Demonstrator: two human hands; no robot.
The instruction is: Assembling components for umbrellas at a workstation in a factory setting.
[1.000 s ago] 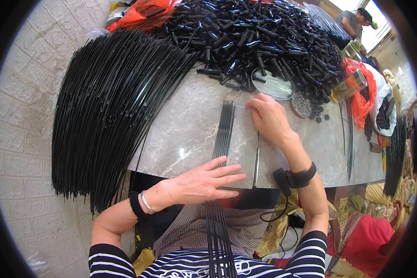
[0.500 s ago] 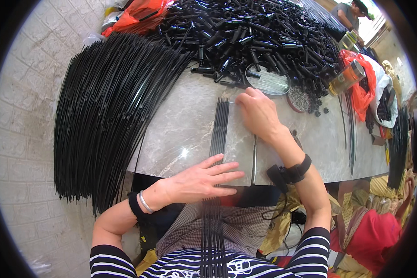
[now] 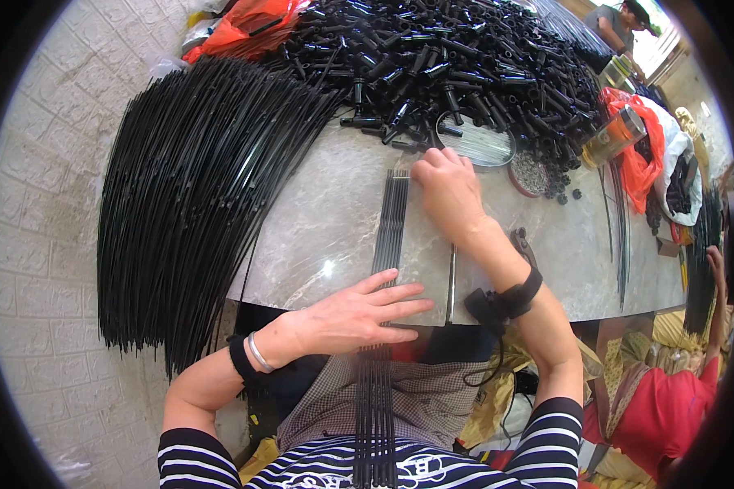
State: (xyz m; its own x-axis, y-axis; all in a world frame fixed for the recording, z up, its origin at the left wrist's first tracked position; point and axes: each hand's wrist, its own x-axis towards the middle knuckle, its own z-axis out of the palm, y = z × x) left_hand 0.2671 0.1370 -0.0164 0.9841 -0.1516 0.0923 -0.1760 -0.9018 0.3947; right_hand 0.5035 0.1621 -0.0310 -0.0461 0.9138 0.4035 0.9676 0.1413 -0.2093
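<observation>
A flat row of thin black rods (image 3: 392,218) lies side by side on the stone-patterned tabletop (image 3: 318,212) and runs toward me past the near edge. My left hand (image 3: 357,314) rests flat across them near that edge, fingers spread. At the far ends of the rods, my right hand (image 3: 453,196) pinches a thin metal wire (image 3: 403,177) that reaches across the tips. Its fingertips are close beside the rightmost rod. How far the wire goes through or over the rods is too small to tell.
A large bundle of black rods (image 3: 196,204) stands at left. Black tubes (image 3: 432,57) are heaped at the back. Nearby are a round dish of wires (image 3: 491,147), a dish of small grey pieces (image 3: 528,174) and a jar (image 3: 613,137). A person in red (image 3: 665,420) is at lower right.
My right hand has moved slightly left toward the rods, and less of the wire shows between its fingers and the row. My left hand stays in place on the rods.
</observation>
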